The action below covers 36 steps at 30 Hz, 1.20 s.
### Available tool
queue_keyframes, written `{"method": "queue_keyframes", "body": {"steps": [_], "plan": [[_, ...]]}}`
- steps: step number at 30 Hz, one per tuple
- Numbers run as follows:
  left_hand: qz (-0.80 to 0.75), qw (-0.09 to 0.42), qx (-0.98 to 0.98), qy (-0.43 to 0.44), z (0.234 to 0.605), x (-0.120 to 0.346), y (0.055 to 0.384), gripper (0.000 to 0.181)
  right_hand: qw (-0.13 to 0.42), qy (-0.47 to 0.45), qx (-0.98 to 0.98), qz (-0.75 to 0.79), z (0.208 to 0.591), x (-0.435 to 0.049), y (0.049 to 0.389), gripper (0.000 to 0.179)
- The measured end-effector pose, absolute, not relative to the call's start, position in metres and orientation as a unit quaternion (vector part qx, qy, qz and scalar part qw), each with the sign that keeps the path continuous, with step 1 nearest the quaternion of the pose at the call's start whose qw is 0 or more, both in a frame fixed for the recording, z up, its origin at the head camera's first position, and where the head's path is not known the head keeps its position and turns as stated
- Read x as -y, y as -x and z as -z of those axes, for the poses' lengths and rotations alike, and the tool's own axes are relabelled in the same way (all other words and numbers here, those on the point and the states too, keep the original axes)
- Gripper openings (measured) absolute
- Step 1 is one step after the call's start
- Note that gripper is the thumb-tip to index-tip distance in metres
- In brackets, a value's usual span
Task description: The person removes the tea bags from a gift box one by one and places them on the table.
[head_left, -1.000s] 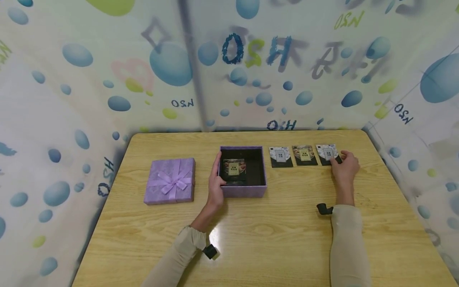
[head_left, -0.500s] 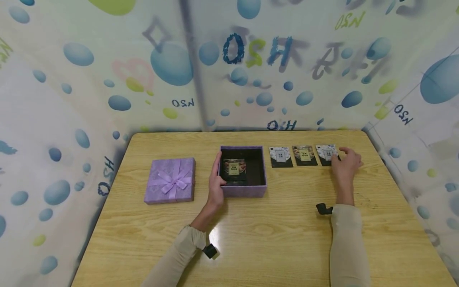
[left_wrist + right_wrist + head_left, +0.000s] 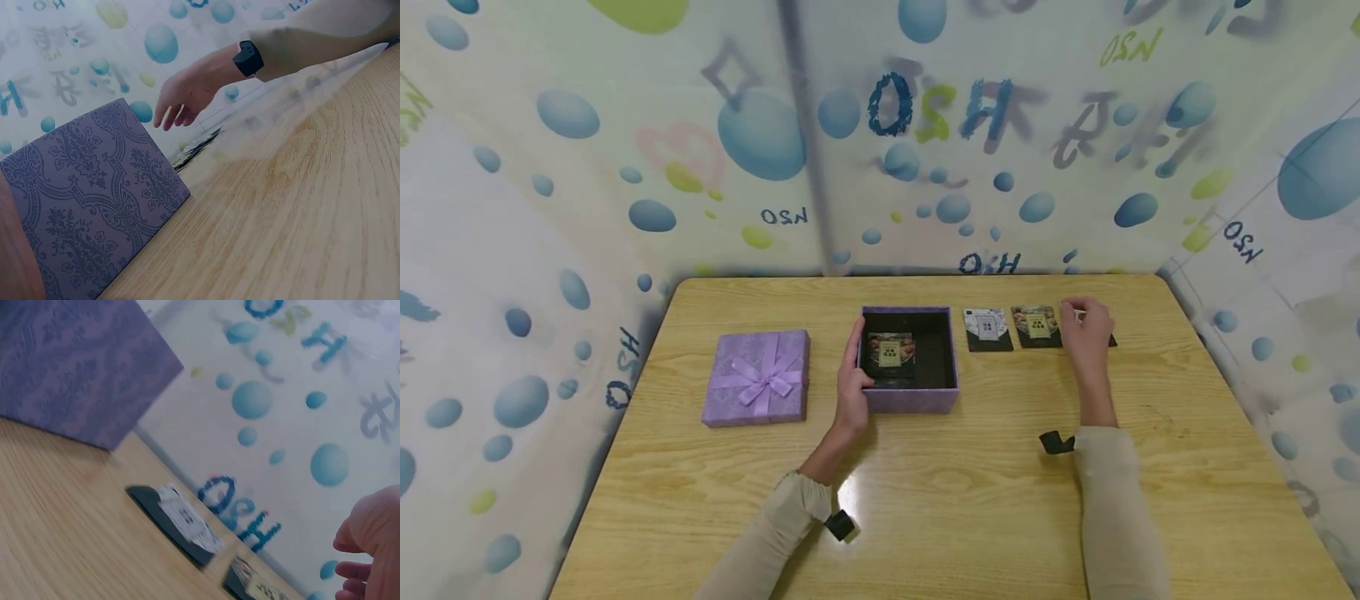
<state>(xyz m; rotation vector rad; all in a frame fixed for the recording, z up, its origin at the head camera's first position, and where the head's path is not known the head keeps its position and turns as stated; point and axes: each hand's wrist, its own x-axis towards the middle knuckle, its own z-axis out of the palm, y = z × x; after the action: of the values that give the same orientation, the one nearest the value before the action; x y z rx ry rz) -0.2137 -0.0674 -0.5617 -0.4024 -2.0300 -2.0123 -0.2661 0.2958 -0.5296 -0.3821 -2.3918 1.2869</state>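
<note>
My left hand [image 3: 852, 387] holds the left wall of an open purple gift box [image 3: 913, 402], fingers along the outside and thumb over the rim. Inside the box, at the left, lies a flat square packet [image 3: 891, 354] with a dark food-like print and a pale label. To the box's right, a white-and-black packet [image 3: 988, 328] and a brown-and-black packet [image 3: 1037, 325] lie in a row. My right hand [image 3: 1087, 329] is over a third packet [image 3: 1112, 341], which it mostly hides. In the left wrist view that right hand [image 3: 190, 94] hangs above the packets, fingers loosely bent, nothing visible in them.
A purple lid [image 3: 756, 379] with a ribbon bow lies left of the box. The wooden table [image 3: 970, 500] meets a printed curtain [image 3: 955, 167] at its back edge. Curtains also stand along both sides.
My right hand has let go of the right edge of the third packet and moved left, up over it. The packets, box and left hand have not visibly moved.
</note>
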Motion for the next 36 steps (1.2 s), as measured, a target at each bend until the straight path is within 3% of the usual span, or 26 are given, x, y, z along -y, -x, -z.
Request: {"method": "queue_keyframes", "body": {"steps": [12,21,30,36], "plan": [[0.701,0.125,0.688,0.140,0.563,0.067,0.214,0.084,0.118,-0.006,0.860,-0.497,0.510,-0.224,0.263,0.028],[0.698,0.123,0.694,0.128,0.562,0.067,0.214,0.086,0.126,-0.078,0.844,-0.515,0.494,-0.176,0.247,0.011],[0.712,0.124,0.680,0.128,0.560,0.067,0.213,0.086,0.093,-0.143,0.838,-0.518,0.482,-0.142,0.227,0.014],[0.712,0.114,0.681,0.128,0.558,0.069,0.214,0.083,0.034,-0.177,0.870,-0.459,0.481,-0.122,0.219,0.018]]}}
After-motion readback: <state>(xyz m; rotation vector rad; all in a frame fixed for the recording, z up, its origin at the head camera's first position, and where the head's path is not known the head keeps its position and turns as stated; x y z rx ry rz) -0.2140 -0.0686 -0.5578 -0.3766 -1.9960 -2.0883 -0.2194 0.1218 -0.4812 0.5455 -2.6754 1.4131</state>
